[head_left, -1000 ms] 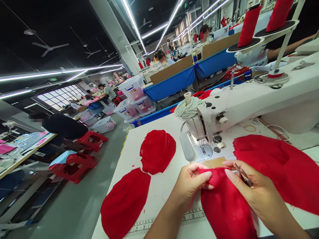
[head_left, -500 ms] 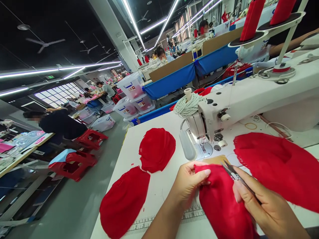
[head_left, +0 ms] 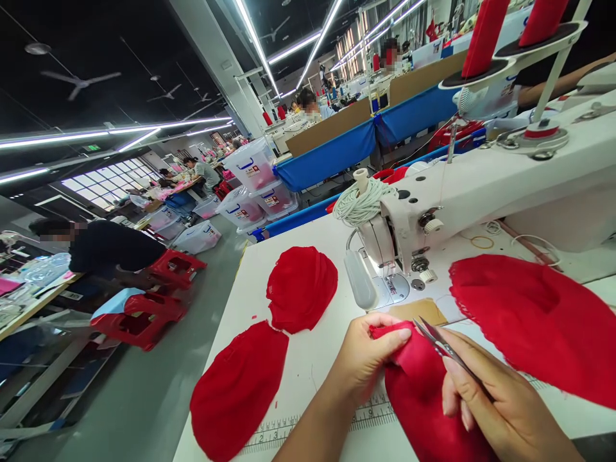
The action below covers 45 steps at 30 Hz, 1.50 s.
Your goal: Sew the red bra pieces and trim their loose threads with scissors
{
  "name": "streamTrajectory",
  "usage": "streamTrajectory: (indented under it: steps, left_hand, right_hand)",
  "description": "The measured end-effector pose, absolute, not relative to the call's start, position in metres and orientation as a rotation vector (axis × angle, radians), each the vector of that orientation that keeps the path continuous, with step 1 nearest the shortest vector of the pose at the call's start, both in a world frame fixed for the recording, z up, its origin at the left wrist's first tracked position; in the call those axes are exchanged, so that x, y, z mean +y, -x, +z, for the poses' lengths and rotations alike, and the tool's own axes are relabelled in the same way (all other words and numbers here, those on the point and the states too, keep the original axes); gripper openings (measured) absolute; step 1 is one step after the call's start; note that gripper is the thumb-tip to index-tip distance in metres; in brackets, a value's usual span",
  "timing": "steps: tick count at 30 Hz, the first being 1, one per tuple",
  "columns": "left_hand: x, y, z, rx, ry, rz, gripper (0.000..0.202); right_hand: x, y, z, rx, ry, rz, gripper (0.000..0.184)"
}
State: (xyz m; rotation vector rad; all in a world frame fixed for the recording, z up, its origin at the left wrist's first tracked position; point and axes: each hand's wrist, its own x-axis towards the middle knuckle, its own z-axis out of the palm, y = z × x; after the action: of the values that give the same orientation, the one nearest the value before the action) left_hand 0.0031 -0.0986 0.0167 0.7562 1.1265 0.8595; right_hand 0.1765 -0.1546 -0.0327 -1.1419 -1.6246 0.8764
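My left hand (head_left: 368, 362) pinches the top corner of a red fabric piece (head_left: 423, 401) lying on the white sewing table (head_left: 298, 385). Held in my right hand (head_left: 500, 404) is a pair of small thread snips (head_left: 440, 343), blades apart, their tips just right of the pinched corner. Directly behind my hands stands the white sewing machine (head_left: 481, 192), its needle area (head_left: 397, 285) close above the fabric.
Two stacks of red cut pieces (head_left: 301, 289) (head_left: 235, 391) lie at left, a larger red pile (head_left: 534, 321) at right. A cord cone (head_left: 362, 196) and red thread spools (head_left: 484, 38) sit on the machine. A printed ruler (head_left: 308, 433) edges the table. Other workers sit at far benches.
My right hand slid back from the fabric corner and the snips' blades now point toward it. The left hand keeps its pinch, shifted slightly left.
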Motion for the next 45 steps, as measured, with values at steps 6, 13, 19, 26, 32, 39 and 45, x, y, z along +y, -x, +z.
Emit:
streamTrajectory:
  steps: [6, 13, 19, 26, 32, 39, 45]
  left_hand:
    - [-0.099, -0.002, 0.017, 1.107, -0.737, 0.875, 0.044]
    - [-0.099, -0.001, 0.013, 1.051, -0.765, 0.877, 0.037]
    - [-0.1, -0.002, 0.016, 1.059, -0.777, 0.861, 0.039]
    - [-0.101, 0.001, 0.015, 1.039, -0.777, 0.856, 0.034]
    - [-0.1, 0.002, 0.017, 1.072, -0.774, 0.819, 0.041]
    - [-0.101, 0.0, 0.016, 1.067, -0.808, 0.782, 0.042]
    - [-0.102, -0.001, 0.017, 1.059, -0.953, 0.807, 0.04]
  right_hand:
    - [-0.159, -0.18, -0.027, -1.673, 1.166, 0.715, 0.035]
    - [-0.154, -0.176, -0.025, -1.731, 1.139, 0.652, 0.038]
    - [-0.159, -0.168, -0.025, -1.553, 1.246, 0.695, 0.032]
    - [-0.153, -0.18, -0.026, -1.738, 1.133, 0.686, 0.037]
    - [-0.156, -0.176, -0.03, -1.651, 1.171, 0.763, 0.036]
    - [-0.155, -0.175, -0.028, -1.653, 1.224, 0.789, 0.031]
    - [-0.157, -0.158, -0.019, -1.334, 1.46, 0.965, 0.038]
